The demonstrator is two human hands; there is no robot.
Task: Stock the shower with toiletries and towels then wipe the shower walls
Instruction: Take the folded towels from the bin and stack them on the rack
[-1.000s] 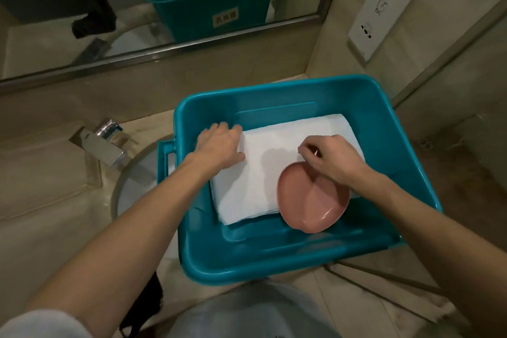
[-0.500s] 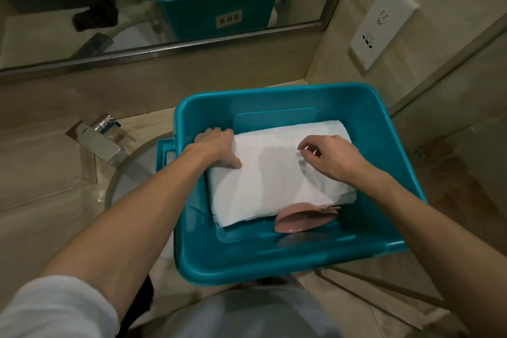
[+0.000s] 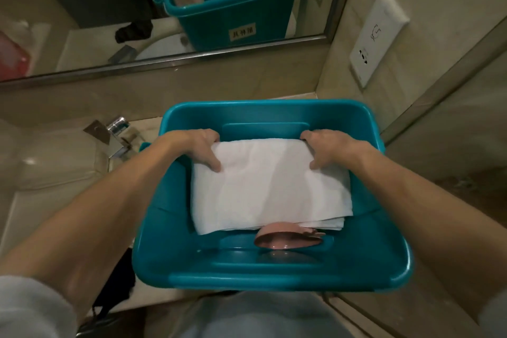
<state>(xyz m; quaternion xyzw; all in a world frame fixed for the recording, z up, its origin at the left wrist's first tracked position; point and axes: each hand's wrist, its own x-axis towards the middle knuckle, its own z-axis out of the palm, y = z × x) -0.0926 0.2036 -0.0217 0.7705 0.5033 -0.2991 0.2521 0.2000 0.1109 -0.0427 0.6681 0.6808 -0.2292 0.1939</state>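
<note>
A folded white towel lies in a teal plastic bin that sits on the bathroom counter. My left hand grips the towel's far left corner, thumb on top and fingers curled under. My right hand grips the far right corner the same way. The towel's far edge is raised off the bin floor. A pink soap dish stands tilted on its edge under the towel's near side, partly hidden by it.
A chrome faucet and a basin lie left of the bin. A mirror runs along the back wall. A white wall socket sits on the right wall. A glass partition with a metal frame stands at the right.
Both hands moved from the top of the towel to its far corners and took hold. The pink dish slid off the towel and now stands on edge beneath its near side.
</note>
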